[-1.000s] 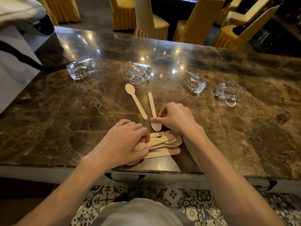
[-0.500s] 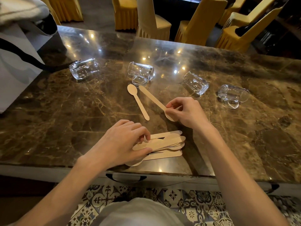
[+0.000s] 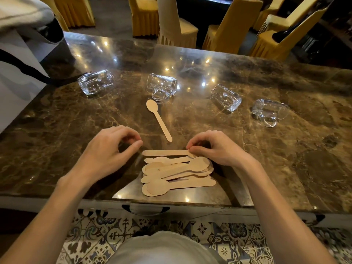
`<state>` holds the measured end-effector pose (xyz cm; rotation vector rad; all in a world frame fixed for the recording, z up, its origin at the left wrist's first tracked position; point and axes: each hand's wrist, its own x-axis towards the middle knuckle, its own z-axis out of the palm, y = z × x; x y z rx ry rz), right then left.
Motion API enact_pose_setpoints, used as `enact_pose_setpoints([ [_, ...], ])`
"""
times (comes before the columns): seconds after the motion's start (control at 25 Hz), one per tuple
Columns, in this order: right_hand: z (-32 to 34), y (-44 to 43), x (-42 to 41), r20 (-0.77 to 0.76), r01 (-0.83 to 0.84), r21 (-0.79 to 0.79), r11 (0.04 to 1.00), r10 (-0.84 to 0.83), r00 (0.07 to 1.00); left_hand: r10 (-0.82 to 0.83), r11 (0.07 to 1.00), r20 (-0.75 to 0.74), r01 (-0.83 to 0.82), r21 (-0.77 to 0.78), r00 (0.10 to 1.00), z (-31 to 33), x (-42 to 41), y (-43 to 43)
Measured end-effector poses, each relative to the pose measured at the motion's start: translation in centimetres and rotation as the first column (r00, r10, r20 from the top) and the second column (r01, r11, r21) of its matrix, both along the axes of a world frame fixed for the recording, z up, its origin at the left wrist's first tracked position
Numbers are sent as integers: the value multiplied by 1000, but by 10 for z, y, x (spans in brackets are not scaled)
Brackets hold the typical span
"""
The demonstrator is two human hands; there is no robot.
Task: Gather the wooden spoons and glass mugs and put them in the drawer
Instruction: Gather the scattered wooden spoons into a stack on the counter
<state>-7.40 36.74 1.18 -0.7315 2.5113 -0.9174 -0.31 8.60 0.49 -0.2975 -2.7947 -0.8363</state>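
Several wooden spoons lie in a loose pile (image 3: 177, 172) near the marble table's front edge. My right hand (image 3: 215, 149) pinches one end of a wooden spoon (image 3: 163, 153) that lies flat across the pile's far side. My left hand (image 3: 112, 149) hovers just left of the pile, fingers curled and apart, holding nothing. One loose spoon (image 3: 159, 119) lies beyond the pile, bowl pointing away. Glass mugs rest on their sides in a row further back: one at far left (image 3: 95, 81), one in the middle (image 3: 162, 85), one to its right (image 3: 225, 97), one at far right (image 3: 269, 110).
A drawer handle (image 3: 145, 210) shows under the table's front edge (image 3: 57, 202), the drawer closed. A white bag with a black strap (image 3: 15, 73) stands at the table's left end. Yellow covered chairs (image 3: 228, 25) line the far side.
My right hand carried its spoon back from mid-table and laid it at the pile's far side. My left hand lifted off the pile and moved left.
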Motion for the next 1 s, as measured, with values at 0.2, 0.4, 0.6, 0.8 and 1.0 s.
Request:
enact_pose_setpoints([
  [0.2, -3, -2, 0, 26, -18, 15, 1000, 18, 1000, 13, 999, -6, -14, -53, 1000, -11, -30, 0],
  [0.4, -4, 2, -2, 40, -29, 31, 999, 28, 999, 24, 997, -21, -25, -79, 999, -19, -59, 1],
  [0.6, -1, 0, -4, 19, -66, 108, 992, 64, 998, 116, 987, -6, -116, -108, 993, -15, -96, -10],
  [0.8, -5, 1, -6, 20, -37, 94, 995, 35, 999, 280, 959, 177, -268, -88, 943, -14, -129, -8],
  [1.0, -11, 4, -3, 20, 67, -52, 996, -66, 998, 273, 962, 269, -268, -56, 924, -5, -142, 4],
])
